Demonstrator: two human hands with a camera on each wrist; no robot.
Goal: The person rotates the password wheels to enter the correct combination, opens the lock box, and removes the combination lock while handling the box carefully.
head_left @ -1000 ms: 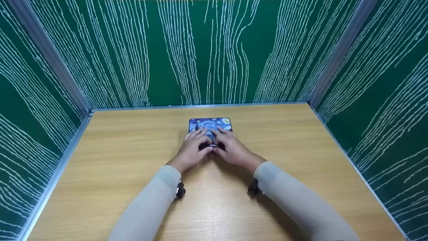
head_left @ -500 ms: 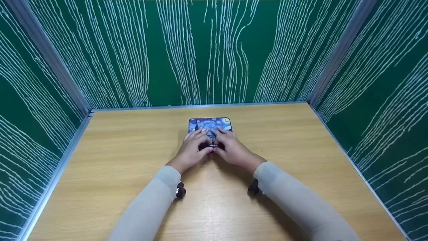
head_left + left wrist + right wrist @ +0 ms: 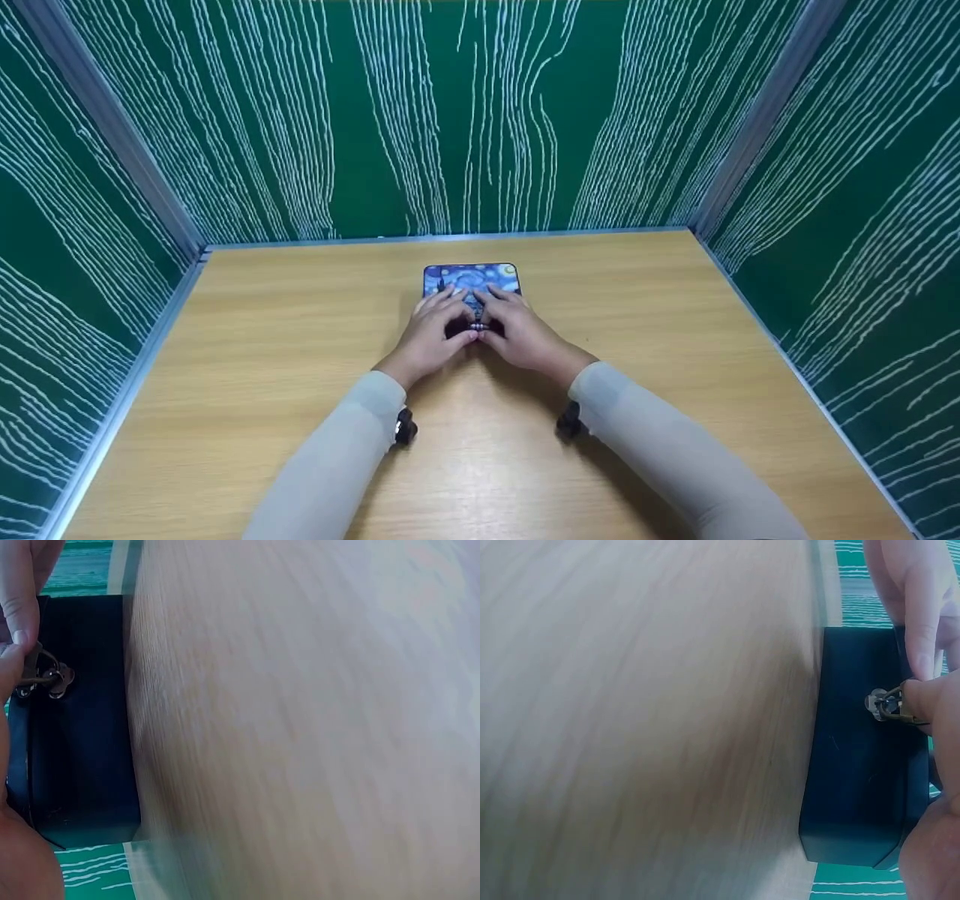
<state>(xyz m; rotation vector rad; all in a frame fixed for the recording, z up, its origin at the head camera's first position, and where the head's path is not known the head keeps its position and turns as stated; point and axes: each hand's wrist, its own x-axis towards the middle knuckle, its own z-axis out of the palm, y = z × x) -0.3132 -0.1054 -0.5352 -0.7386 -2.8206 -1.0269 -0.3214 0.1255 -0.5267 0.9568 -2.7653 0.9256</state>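
Box [image 3: 472, 276]: on the table [image 3: 262, 375], under the left grip [image 3: 433, 330] and right grip [image 3: 523, 334].
Left: thumb and finger nearly closed, pinching the clasp [image 3: 59, 682].
Right: nearly closed, pinching the same clasp.

I'd take the place at my rig's far end for a lab-style booth: green panels [image 3: 379, 150], streaked with white lines, wall in the desk's [image 3: 300, 337] far, left and right edges. Grey posts [image 3: 759, 120] rise at its two far corners, and black wrist cameras [image 3: 406, 429] show.
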